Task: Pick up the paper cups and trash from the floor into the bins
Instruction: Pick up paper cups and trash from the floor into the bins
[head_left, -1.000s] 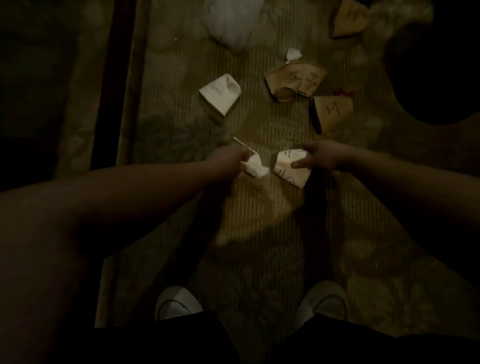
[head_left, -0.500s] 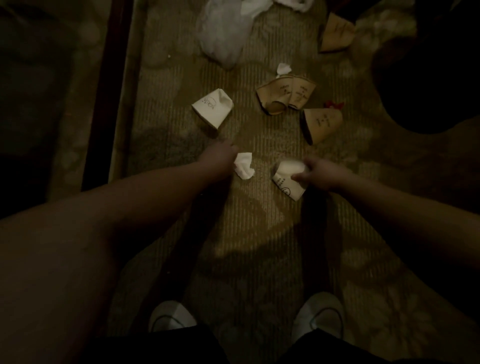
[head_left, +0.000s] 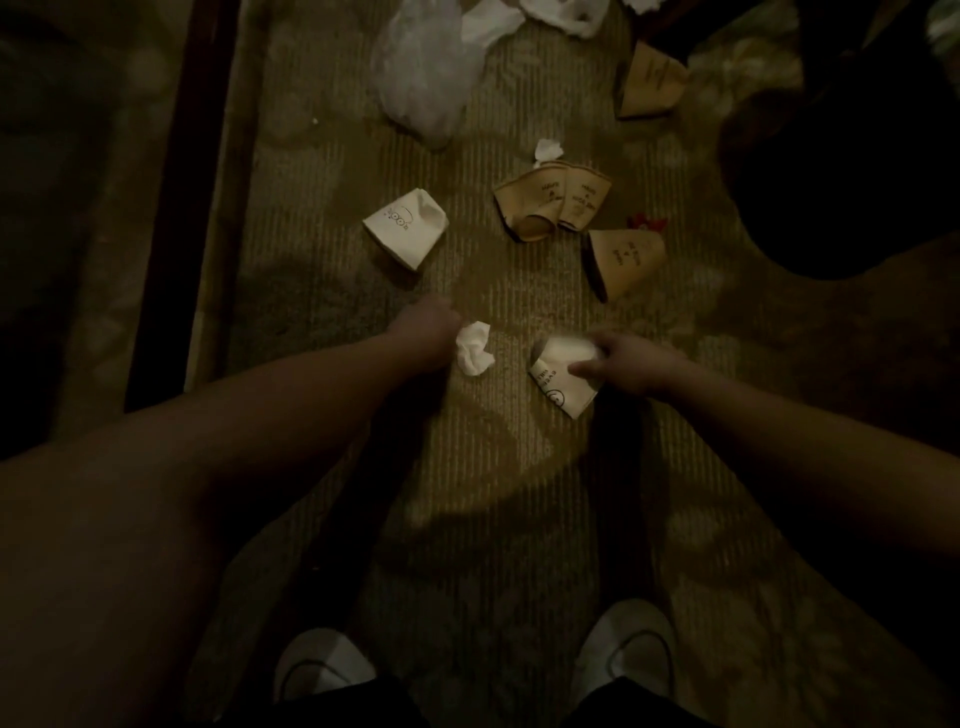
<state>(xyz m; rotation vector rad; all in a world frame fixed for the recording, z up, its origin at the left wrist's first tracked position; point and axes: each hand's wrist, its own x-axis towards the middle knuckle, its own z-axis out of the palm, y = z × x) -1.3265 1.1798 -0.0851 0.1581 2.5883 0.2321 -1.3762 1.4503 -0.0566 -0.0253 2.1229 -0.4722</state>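
My left hand (head_left: 428, 332) holds a crumpled white tissue (head_left: 474, 354) just above the carpet. My right hand (head_left: 631, 364) grips a crushed white paper cup (head_left: 558, 376) with dark print, thumb on its side. Another white cup (head_left: 408, 228) lies on its side further ahead to the left. Two brown cups (head_left: 553, 205) lie together in the middle, a third brown cup (head_left: 623, 260) to their right, and one more brown cup (head_left: 649, 83) at the top right.
A clear plastic bag (head_left: 426, 73) and white wrappers (head_left: 561, 13) lie at the top. A small white scrap (head_left: 548, 150) and a red scrap (head_left: 647, 223) sit near the brown cups. A dark round bin (head_left: 841, 171) stands at right. A dark wooden edge (head_left: 176, 197) runs along the left.
Both hands stay on the tissue and the white cup; the view has tilted so the litter sits lower in frame. The thin white stick by the left hand is gone from sight.
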